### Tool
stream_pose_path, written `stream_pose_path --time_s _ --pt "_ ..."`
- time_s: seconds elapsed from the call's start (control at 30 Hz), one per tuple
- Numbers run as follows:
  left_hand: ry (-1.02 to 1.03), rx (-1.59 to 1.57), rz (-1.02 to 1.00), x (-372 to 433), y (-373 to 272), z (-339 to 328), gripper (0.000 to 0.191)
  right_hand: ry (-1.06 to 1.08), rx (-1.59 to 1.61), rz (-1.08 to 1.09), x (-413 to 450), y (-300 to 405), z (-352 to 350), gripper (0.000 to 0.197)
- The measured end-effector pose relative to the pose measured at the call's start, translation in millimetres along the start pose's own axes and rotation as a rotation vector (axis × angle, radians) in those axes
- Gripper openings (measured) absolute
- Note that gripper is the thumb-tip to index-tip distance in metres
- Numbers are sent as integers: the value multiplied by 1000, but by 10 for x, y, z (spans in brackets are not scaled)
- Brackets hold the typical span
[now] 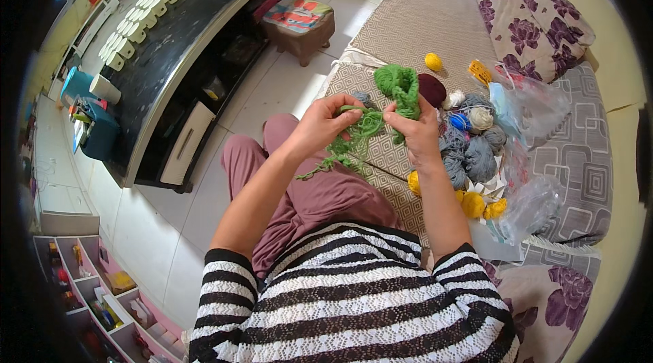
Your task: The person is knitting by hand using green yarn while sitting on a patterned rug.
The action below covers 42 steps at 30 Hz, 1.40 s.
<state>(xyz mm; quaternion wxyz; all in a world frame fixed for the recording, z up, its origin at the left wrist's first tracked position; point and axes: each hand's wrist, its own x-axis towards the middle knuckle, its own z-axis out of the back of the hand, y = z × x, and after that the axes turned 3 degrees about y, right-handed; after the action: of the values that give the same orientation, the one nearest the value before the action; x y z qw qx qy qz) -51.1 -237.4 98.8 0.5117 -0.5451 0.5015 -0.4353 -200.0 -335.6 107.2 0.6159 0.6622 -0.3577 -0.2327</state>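
Observation:
My left hand (334, 118) pinches strands of a loose tangle of green yarn (370, 126) between thumb and fingers. Close on its right, my right hand (416, 126) holds a thick bunch of the same green yarn (406, 95), which rises above the fingers. A wound green ball (386, 79) lies against that bunch. Loose green ends (326, 164) trail down over my thigh. Just beyond my right hand sit a dark maroon ball of yarn (431, 90) and a small yellow ball (433, 61). Part of a grey ball (363, 99) shows behind my left hand.
Grey yarn balls (479, 159), a cream ball (480, 118) and yellow yarn (473, 205) lie on the sofa at right, beside clear plastic bags (535, 103). Flowered cushions (535, 26) stand farther back. At left are a black counter (168, 52) with white cups and a padded stool (301, 26).

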Motion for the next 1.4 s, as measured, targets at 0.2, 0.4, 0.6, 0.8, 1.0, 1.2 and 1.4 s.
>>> stream_pose_path --time_s 0.2,0.4,0.6,0.8,1.0,1.2,1.4 --pt "-63 -64 27 -74 36 132 14 -85 -32 39 1 -10 137 23" --pt "-54 98 86 -195 -17 257 20 -111 -27 9 -7 12 219 24" --pt "-359 443 -72 -206 173 488 9 -75 -86 -60 -6 -37 302 26" --pt "-543 541 38 -271 23 579 14 -77 -84 -130 -5 -58 376 21" --pt "-521 486 29 -545 -22 850 31 31 -153 -184 -76 -26 396 21" --pt "-449 614 128 -1069 113 965 30 64 -208 -335 -209 -220 618 27" --pt "-435 664 303 -1552 483 1093 27 -64 -82 -451 -391 -375 809 23"
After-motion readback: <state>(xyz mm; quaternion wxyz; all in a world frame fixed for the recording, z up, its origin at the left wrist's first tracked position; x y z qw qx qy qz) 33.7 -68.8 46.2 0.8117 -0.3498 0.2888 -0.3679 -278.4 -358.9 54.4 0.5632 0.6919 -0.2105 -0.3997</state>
